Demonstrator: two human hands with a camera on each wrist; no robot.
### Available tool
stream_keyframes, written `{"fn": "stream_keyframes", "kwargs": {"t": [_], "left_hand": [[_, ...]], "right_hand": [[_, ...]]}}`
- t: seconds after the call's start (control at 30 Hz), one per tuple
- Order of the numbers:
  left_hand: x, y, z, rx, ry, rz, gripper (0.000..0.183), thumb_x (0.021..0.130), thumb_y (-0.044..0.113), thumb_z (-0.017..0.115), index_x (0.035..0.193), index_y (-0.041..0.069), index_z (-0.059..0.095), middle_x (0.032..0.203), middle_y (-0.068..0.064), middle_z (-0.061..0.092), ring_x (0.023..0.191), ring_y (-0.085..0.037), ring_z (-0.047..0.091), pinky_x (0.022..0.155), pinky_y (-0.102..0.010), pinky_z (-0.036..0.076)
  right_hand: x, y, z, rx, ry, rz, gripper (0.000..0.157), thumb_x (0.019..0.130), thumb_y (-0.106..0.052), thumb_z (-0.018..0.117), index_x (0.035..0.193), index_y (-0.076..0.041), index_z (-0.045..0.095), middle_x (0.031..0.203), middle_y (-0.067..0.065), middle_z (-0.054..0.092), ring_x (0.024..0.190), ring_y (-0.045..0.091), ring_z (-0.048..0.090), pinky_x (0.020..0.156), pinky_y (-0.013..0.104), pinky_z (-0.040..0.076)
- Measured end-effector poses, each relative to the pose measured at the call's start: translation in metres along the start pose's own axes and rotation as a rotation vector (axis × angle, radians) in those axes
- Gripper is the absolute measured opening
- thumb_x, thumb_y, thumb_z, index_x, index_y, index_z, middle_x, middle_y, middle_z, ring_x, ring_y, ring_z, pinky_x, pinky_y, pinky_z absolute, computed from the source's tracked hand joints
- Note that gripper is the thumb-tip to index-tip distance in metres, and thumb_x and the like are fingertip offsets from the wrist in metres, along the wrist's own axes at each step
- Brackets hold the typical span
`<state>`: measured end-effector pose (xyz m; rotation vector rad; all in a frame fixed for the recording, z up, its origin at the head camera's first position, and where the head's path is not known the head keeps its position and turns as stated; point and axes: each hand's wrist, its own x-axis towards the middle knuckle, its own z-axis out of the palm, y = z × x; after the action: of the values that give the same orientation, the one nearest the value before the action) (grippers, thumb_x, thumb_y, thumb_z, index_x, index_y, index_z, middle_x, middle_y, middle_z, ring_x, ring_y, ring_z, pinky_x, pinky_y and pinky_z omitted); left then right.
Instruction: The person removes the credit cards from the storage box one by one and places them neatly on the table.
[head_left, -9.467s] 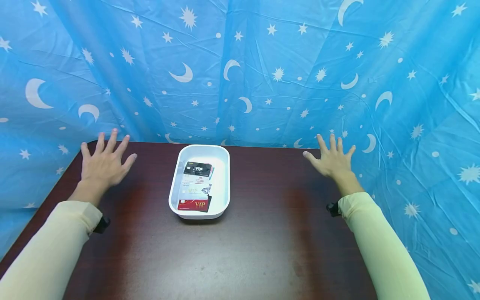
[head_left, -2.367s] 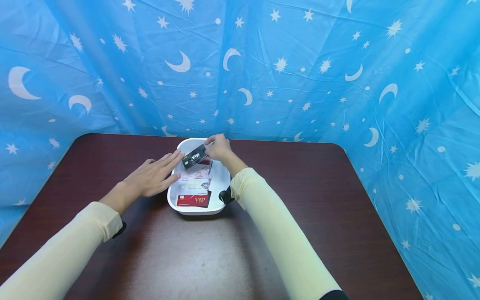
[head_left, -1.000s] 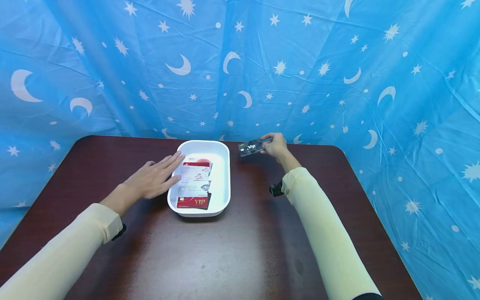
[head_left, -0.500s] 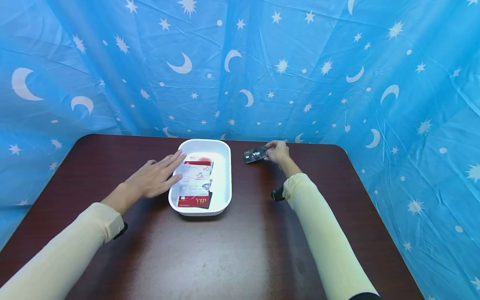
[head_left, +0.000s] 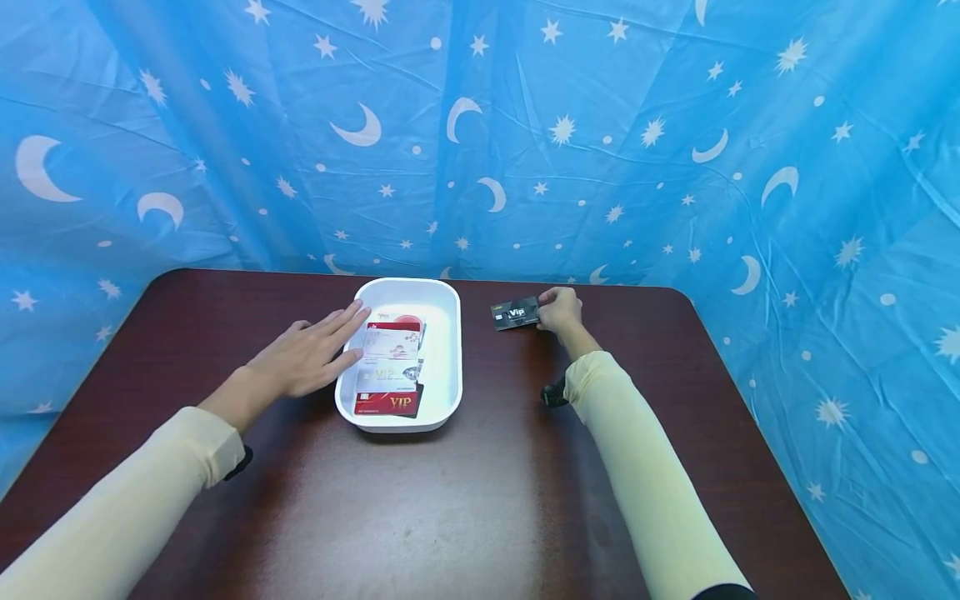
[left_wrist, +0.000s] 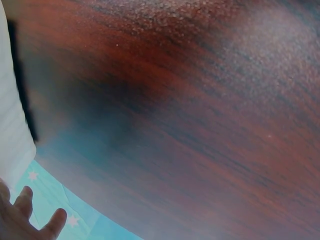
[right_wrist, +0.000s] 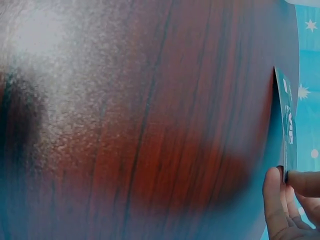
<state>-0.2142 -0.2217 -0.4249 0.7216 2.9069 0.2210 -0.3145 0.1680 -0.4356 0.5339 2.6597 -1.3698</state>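
My right hand point(head_left: 561, 312) pinches one end of a black VIP card point(head_left: 515, 313) to the right of the white tray point(head_left: 454, 367). In the right wrist view, the thumb and fingers point(right_wrist: 275, 197) grip the near end of that card point(right_wrist: 286, 117). It is low over the tabletop, and I cannot tell if it touches. My left hand point(head_left: 307, 354), fingers straight, rests against the tray's left rim. Inside lie overlapping cards: a red VIP card point(head_left: 378, 404), a silver VIP card point(head_left: 378, 377), a whitish card with a red band point(head_left: 386, 340), and others partly hidden.
The dark brown table point(head_left: 420, 517) has rounded far corners. A blue curtain point(head_left: 480, 133) with white stars and moons hangs behind it and along the sides. In the left wrist view, the tray's white wall point(left_wrist: 12, 115) shows at the left edge.
Both hands were spread apart at first. The left then came to the tray, while the right lifted the black card out and carried it right. Lately that card has come slightly nearer and rightward.
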Motion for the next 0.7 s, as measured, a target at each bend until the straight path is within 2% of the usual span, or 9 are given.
{"fn": "stream_keyframes", "kwargs": {"t": [0.17, 0.3, 0.47, 0.57, 0.7], "left_hand": [[-0.0004, -0.0003, 0.0002, 0.003, 0.003, 0.001, 0.073, 0.103, 0.045, 0.043, 0.161, 0.011, 0.012, 0.165, -0.018, 0.015, 0.146, -0.042, 0.025, 0.108, -0.068, 0.028], [0.0001, -0.0001, 0.0002, 0.003, 0.004, 0.002, 0.074, 0.103, 0.045, 0.043, 0.160, 0.011, 0.013, 0.165, -0.018, 0.015, 0.146, -0.043, 0.026, 0.108, -0.069, 0.028], [0.0006, 0.0003, 0.0005, -0.003, 0.004, -0.002, 0.074, 0.103, 0.045, 0.044, 0.160, 0.011, 0.013, 0.164, -0.018, 0.015, 0.146, -0.043, 0.026, 0.108, -0.069, 0.028], [0.0009, 0.0007, 0.0009, -0.005, 0.003, -0.003, 0.073, 0.103, 0.045, 0.044, 0.160, 0.011, 0.013, 0.164, -0.018, 0.015, 0.146, -0.043, 0.026, 0.108, -0.069, 0.028], [0.0013, 0.0013, 0.0010, -0.006, 0.002, -0.002, 0.073, 0.103, 0.044, 0.044, 0.160, 0.011, 0.013, 0.164, -0.018, 0.015, 0.146, -0.043, 0.026, 0.108, -0.069, 0.028]], "right_hand": [[-0.0007, 0.0017, 0.0009, -0.033, 0.031, 0.021, 0.016, 0.094, 0.002, 0.060, 0.109, -0.001, 0.065, 0.116, 0.018, 0.058, 0.069, 0.018, 0.061, 0.069, 0.029, 0.059], [-0.0031, 0.0041, 0.0011, -0.130, 0.046, 0.017, 0.012, 0.095, -0.005, 0.063, 0.106, -0.003, 0.066, 0.107, 0.015, 0.062, 0.075, 0.022, 0.061, 0.067, 0.030, 0.058], [-0.0075, 0.0052, 0.0005, -0.264, 0.049, -0.024, 0.015, 0.093, -0.014, 0.069, 0.104, -0.006, 0.065, 0.104, 0.013, 0.065, 0.089, 0.028, 0.060, 0.082, 0.043, 0.052], [-0.0083, 0.0062, 0.0012, -0.282, 0.045, -0.043, 0.015, 0.092, -0.013, 0.070, 0.104, -0.005, 0.066, 0.106, 0.013, 0.065, 0.097, 0.030, 0.058, 0.090, 0.046, 0.049], [-0.0090, 0.0074, 0.0032, -0.298, 0.038, -0.058, 0.016, 0.091, -0.012, 0.070, 0.105, -0.004, 0.067, 0.108, 0.014, 0.065, 0.100, 0.031, 0.058, 0.093, 0.047, 0.048]]}}
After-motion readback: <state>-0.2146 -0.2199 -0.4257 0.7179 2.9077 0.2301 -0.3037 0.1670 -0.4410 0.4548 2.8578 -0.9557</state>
